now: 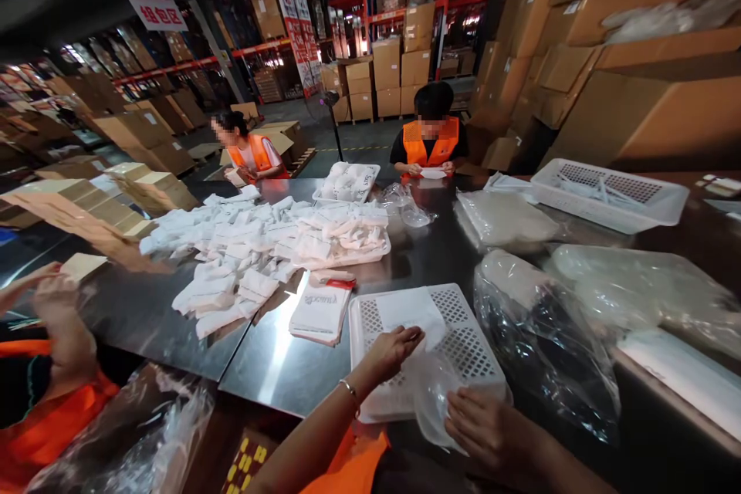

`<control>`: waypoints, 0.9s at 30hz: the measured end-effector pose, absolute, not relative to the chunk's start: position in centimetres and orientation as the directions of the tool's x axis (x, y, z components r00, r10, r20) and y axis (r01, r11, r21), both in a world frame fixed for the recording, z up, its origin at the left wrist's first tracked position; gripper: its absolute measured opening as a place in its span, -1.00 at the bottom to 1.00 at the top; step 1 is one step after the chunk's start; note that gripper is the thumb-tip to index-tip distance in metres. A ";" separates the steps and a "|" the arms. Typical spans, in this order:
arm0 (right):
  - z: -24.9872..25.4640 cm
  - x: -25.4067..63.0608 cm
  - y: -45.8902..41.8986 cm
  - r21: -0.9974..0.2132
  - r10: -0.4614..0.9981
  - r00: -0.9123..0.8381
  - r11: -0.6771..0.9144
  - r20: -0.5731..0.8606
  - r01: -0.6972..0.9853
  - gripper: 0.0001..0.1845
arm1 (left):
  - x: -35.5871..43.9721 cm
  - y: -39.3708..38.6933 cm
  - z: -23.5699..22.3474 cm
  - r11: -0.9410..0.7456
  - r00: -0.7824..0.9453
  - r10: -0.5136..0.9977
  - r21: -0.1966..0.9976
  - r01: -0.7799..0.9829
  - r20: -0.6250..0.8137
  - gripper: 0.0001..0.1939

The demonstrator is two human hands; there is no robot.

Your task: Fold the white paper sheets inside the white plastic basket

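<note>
Left hand (394,351) lies flat, fingers on a white packet (414,312) in a perforated tray (463,347); right hand (492,432) grips a clear bag (434,397) on the near table (278,370).

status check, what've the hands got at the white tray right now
Left hand flat on white packet in perforated tray. Right hand gripping clear plastic bag at tray's near edge. Bulky plastic-wrapped bundle crowds the right.

The scene is lit dimly from overhead. A white glare is thrown on the steel table (278,355), while the ceiling is left dark. Straight lines are bent at the edges, and the clear plastic bags (544,347) are rendered smeared.
</note>
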State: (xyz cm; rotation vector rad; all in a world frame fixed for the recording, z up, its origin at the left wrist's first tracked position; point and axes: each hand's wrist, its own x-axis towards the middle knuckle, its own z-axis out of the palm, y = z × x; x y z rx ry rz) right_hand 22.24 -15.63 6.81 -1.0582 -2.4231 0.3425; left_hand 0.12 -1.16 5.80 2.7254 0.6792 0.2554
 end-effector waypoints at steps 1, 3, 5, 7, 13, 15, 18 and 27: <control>6.9 22.3 -15.6 -0.327 0.694 -0.657 0.719 0.295 0.613 -0.65 | 0.1 -1.2 6.0 -0.847 0.879 0.465 0.341 0.409 0.101 -0.37; 7.2 22.5 -15.1 -0.073 0.519 -0.788 0.846 0.332 0.528 -0.60 | 0.1 -1.3 6.2 -0.861 0.886 0.453 0.305 0.406 0.100 -0.42; 6.9 22.7 -14.2 0.141 0.390 -0.763 0.840 0.516 0.525 -0.62 | 0.2 -1.5 6.3 -0.863 0.877 0.476 0.228 0.450 0.071 -0.49; 6.0 23.1 -13.1 0.239 0.343 -0.683 0.758 0.645 0.607 -0.65 | 0.1 -1.6 6.3 -0.827 0.830 0.557 0.124 0.549 0.035 -0.52; 0.8 24.3 -11.1 0.214 0.511 -0.553 0.577 0.658 0.788 -0.63 | -0.2 -1.7 5.5 -0.762 0.762 0.647 0.033 0.646 0.027 -0.62; -0.3 24.6 -11.0 0.185 0.559 -0.544 0.571 0.626 0.800 -0.56 | -0.5 -1.8 4.9 -0.791 0.789 0.612 0.039 0.611 0.051 -0.65; -0.9 25.3 -11.0 0.144 0.574 -0.551 0.603 0.606 0.785 -0.50 | -1.1 -2.0 3.8 -0.812 0.806 0.583 0.034 0.583 0.101 -0.71; 2.4 25.6 -10.3 0.185 0.577 -0.579 0.598 0.577 0.780 -0.59 | -2.9 -0.8 2.4 -0.656 0.620 0.755 0.246 0.714 0.214 -0.70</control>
